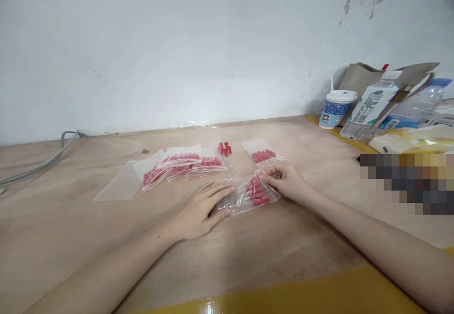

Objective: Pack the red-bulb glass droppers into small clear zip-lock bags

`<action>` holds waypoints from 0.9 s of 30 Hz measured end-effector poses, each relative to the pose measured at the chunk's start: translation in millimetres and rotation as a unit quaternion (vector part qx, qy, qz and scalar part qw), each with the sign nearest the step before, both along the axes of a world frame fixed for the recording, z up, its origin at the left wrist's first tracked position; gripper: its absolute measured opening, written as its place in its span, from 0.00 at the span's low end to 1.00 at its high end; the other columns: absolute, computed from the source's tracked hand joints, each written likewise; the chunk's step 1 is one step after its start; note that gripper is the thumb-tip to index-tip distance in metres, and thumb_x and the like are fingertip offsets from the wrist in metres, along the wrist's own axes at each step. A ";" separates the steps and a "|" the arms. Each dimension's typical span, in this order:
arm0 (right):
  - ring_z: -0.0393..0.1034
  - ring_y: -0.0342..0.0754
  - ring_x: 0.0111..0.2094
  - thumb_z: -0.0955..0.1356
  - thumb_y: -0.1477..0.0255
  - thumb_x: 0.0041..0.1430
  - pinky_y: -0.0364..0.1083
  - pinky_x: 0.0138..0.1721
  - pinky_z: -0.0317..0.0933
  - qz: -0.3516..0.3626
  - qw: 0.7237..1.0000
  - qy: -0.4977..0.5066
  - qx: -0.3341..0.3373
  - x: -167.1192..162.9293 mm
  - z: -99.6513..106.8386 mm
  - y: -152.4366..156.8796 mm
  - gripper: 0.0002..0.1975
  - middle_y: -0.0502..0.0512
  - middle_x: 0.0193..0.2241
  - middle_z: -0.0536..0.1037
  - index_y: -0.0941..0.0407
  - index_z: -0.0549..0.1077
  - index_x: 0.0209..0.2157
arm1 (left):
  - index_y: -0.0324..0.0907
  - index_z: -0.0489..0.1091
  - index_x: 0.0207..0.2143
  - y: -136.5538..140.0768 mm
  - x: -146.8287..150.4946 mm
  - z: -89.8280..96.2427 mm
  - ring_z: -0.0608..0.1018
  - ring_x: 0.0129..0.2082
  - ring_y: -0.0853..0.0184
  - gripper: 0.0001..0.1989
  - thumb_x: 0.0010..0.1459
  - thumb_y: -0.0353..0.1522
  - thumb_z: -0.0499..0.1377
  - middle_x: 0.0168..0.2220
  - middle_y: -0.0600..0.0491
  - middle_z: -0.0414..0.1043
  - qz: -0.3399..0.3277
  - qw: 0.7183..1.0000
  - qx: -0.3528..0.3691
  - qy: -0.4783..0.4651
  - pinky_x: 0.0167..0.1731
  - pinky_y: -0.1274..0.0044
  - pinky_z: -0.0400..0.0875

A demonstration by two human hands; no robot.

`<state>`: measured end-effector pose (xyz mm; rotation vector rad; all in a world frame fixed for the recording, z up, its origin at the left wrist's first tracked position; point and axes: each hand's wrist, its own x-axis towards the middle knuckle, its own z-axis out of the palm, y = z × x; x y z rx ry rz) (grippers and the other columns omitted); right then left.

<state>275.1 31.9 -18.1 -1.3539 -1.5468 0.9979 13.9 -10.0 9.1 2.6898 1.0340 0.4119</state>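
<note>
A clear zip bag lies flat on the table between my hands, with several red-capped droppers inside. My right hand pinches the bag's zip edge at its upper right corner. My left hand rests palm down with fingers spread, its fingertips touching the bag's left end. Beyond them, a few loose red-capped droppers lie side by side. Another filled zip bag is just behind my right hand. To the left sits a pile of filled zip bags.
An empty clear bag lies left of the pile. A grey cable runs along the far left. At the right stand a lidded paper cup, a plastic bottle and a brown paper bag. A white wall closes the back.
</note>
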 end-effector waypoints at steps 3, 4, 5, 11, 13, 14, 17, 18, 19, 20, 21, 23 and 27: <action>0.65 0.44 0.21 0.70 0.66 0.42 0.44 0.22 0.59 0.009 1.000 -0.012 0.007 -0.4 -2.1 -0.8 0.09 0.51 0.20 0.73 0.57 0.69 0.23 | 0.46 0.55 0.58 -0.2 0.4 0.4 0.59 0.57 0.60 0.22 0.62 0.38 0.49 0.58 0.50 0.57 -0.001 1.000 0.001 0.001 0.56 0.64 0.55; 0.65 0.44 0.21 0.70 0.68 0.42 0.44 0.22 0.59 0.024 1.000 -0.008 0.007 -0.9 -1.6 -2.0 0.08 0.51 0.20 0.73 0.57 0.70 0.24 | 0.46 0.54 0.58 -0.2 0.4 0.4 0.60 0.57 0.60 0.22 0.62 0.38 0.49 0.58 0.50 0.57 -0.002 1.000 0.002 0.000 0.56 0.64 0.55; 0.65 0.44 0.21 0.69 0.68 0.43 0.44 0.23 0.59 0.043 0.999 -0.003 0.006 -1.5 -0.3 -3.5 0.06 0.50 0.20 0.73 0.57 0.71 0.24 | 0.46 0.54 0.58 -0.1 0.3 0.2 0.60 0.57 0.60 0.22 0.62 0.38 0.49 0.58 0.50 0.57 -0.002 1.000 0.002 -0.001 0.56 0.65 0.55; 0.63 0.42 0.19 0.66 0.68 0.48 0.42 0.21 0.58 0.134 0.989 0.027 -0.055 0.5 14.1 -11.3 0.05 0.48 0.16 0.69 0.55 0.72 0.26 | 0.47 0.53 0.58 0.1 -0.7 -0.5 0.60 0.57 0.60 0.22 0.62 0.38 0.48 0.58 0.50 0.57 -0.008 1.000 0.004 -0.004 0.55 0.64 0.56; 0.57 0.39 0.13 0.65 0.66 0.50 0.40 0.15 0.52 0.074 0.991 0.029 -0.111 4.5 16.8 -10.6 0.07 0.45 0.13 0.65 0.55 0.70 0.29 | 0.47 0.54 0.58 0.2 -0.7 0.0 0.60 0.57 0.60 0.22 0.62 0.38 0.48 0.58 0.50 0.56 -0.006 1.000 0.002 -0.003 0.55 0.64 0.56; 0.53 0.38 0.11 0.64 0.65 0.52 0.40 0.12 0.48 0.038 0.990 0.035 -0.131 6.4 17.1 -9.9 0.08 0.44 0.14 0.66 0.54 0.69 0.30 | 0.47 0.54 0.58 0.2 -0.8 0.3 0.59 0.57 0.61 0.22 0.62 0.38 0.48 0.58 0.50 0.56 -0.005 1.000 0.001 -0.001 0.55 0.64 0.56; 0.51 0.35 0.09 0.64 0.57 0.52 0.40 0.09 0.43 0.001 0.988 0.048 -0.148 8.0 15.3 -8.4 0.14 0.49 0.21 0.72 0.55 0.67 0.29 | 0.47 0.54 0.58 0.7 -0.8 0.6 0.59 0.57 0.61 0.22 0.62 0.38 0.49 0.58 0.50 0.56 -0.006 1.000 0.001 -0.004 0.56 0.65 0.56; 0.54 0.36 0.11 0.65 0.56 0.50 0.40 0.10 0.45 0.028 0.988 0.048 -0.145 6.9 14.3 -8.5 0.16 0.51 0.23 0.74 0.56 0.67 0.27 | 0.47 0.54 0.58 0.8 -0.8 0.3 0.59 0.57 0.61 0.22 0.62 0.38 0.49 0.58 0.50 0.57 -0.008 1.000 0.001 -0.005 0.56 0.64 0.56; 0.58 0.37 0.13 0.67 0.55 0.48 0.40 0.12 0.50 0.065 0.987 0.050 -0.141 5.2 13.5 -9.1 0.17 0.52 0.24 0.75 0.57 0.68 0.26 | 0.47 0.53 0.58 0.7 -0.9 -0.2 0.60 0.57 0.60 0.22 0.62 0.38 0.48 0.58 0.50 0.57 -0.011 1.000 0.000 -0.006 0.55 0.64 0.56; 0.62 0.38 0.16 0.69 0.56 0.45 0.40 0.16 0.54 0.104 0.984 0.056 -0.136 3.4 13.2 -10.1 0.17 0.53 0.24 0.75 0.58 0.69 0.25 | 0.47 0.53 0.58 0.6 -1.0 -1.0 0.59 0.58 0.60 0.22 0.62 0.38 0.48 0.58 0.50 0.56 -0.012 1.000 -0.003 -0.006 0.55 0.64 0.56; 0.65 0.40 0.19 0.70 0.57 0.44 0.40 0.20 0.58 0.137 0.979 0.064 -0.134 1.9 13.6 -11.4 0.17 0.52 0.23 0.75 0.58 0.70 0.25 | 0.47 0.52 0.59 0.3 -1.1 -1.8 0.57 0.59 0.60 0.23 0.62 0.38 0.48 0.59 0.50 0.53 -0.009 1.000 -0.002 -0.008 0.56 0.64 0.55; 0.66 0.41 0.20 0.71 0.59 0.43 0.41 0.22 0.60 0.173 0.972 0.073 -0.141 2.1 17.3 -14.6 0.16 0.50 0.20 0.74 0.58 0.71 0.27 | 0.47 0.48 0.60 -0.6 -1.5 -3.6 0.51 0.61 0.57 0.25 0.62 0.39 0.49 0.62 0.49 0.44 0.024 0.999 0.010 -0.019 0.56 0.62 0.53; 0.70 0.44 0.24 0.70 0.65 0.46 0.43 0.27 0.64 0.168 0.959 0.139 -0.184 22.1 32.4 -19.0 0.12 0.52 0.24 0.76 0.57 0.74 0.32 | 0.44 0.44 0.62 -1.5 -2.8 -5.5 0.45 0.62 0.56 0.29 0.62 0.41 0.47 0.64 0.46 0.38 0.099 0.995 0.019 -0.016 0.57 0.61 0.50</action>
